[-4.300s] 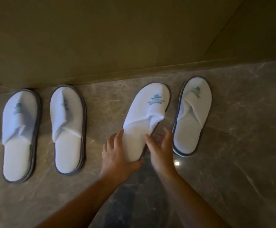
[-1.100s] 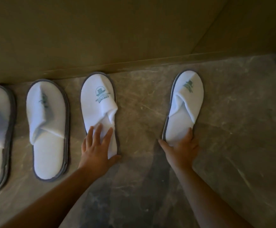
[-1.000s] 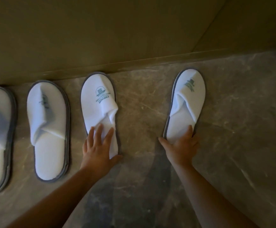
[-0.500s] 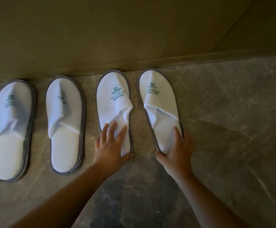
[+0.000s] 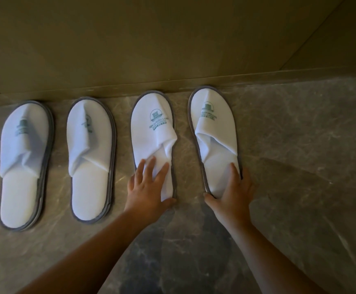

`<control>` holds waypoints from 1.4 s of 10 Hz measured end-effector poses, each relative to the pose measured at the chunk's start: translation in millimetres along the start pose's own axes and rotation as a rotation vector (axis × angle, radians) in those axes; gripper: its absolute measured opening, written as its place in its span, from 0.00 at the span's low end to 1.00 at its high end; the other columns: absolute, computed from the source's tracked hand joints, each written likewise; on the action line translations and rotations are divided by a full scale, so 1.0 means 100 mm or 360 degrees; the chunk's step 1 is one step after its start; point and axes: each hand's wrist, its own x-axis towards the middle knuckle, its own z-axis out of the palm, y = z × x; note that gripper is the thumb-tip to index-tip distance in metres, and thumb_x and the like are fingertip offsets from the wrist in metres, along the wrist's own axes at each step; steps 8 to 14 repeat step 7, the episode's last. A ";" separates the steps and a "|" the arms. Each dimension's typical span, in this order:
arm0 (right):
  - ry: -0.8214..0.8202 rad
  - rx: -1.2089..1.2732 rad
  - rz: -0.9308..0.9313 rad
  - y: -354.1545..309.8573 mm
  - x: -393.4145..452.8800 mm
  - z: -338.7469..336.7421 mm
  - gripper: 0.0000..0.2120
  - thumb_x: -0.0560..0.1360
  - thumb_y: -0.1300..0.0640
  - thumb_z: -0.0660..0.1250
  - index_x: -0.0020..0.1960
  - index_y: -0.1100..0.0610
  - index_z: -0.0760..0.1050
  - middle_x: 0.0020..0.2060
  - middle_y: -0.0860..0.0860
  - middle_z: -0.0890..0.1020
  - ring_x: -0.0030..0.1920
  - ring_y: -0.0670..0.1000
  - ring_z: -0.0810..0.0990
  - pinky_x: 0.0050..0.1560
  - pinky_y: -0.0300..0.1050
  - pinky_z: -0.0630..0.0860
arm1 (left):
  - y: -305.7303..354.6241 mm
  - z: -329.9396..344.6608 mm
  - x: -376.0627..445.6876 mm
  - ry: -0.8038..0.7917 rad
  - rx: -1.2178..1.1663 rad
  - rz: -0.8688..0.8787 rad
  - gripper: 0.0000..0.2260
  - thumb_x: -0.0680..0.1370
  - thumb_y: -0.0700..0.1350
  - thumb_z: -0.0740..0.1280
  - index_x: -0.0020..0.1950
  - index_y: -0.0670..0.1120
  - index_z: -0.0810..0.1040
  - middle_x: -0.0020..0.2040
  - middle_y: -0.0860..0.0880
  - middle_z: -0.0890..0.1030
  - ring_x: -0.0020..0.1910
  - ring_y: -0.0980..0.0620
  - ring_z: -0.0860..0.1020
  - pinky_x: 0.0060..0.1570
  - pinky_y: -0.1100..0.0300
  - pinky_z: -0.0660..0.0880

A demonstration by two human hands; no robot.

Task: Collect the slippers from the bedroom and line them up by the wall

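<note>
Head view, near to far. Two bare forearms reach up from the lower edge over the marble floor (image 5: 300,155). Left hand (image 5: 149,187), fingers spread, lies flat on the heel of the third slipper (image 5: 151,132); thumb at its heel edge. Right hand (image 5: 232,192), also spread, cups the heel of the fourth slipper (image 5: 213,132), thumb at its left rim. Hands are apart, neither closed into a grip. First slipper (image 5: 24,158) and second slipper (image 5: 91,153) lie untouched at left. All four point toes toward the wall (image 5: 151,43), side by side.
</note>
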 end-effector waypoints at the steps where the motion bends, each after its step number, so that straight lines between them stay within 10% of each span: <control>1: 0.0005 0.0017 0.0002 -0.01 -0.01 0.01 0.46 0.63 0.49 0.74 0.72 0.55 0.50 0.72 0.60 0.54 0.69 0.60 0.56 0.68 0.57 0.60 | 0.00 0.01 0.00 0.0014 -0.0005 0.0003 0.39 0.68 0.58 0.67 0.72 0.55 0.47 0.75 0.48 0.44 0.73 0.44 0.39 0.70 0.39 0.48; 14: 0.0085 -0.0043 -0.0222 -0.08 -0.06 -0.09 0.47 0.63 0.42 0.72 0.71 0.51 0.48 0.72 0.62 0.57 0.70 0.62 0.58 0.68 0.60 0.63 | 0.14 -0.23 -0.09 -0.0064 0.0044 0.0028 0.38 0.69 0.65 0.59 0.71 0.58 0.41 0.75 0.51 0.40 0.73 0.46 0.37 0.71 0.43 0.40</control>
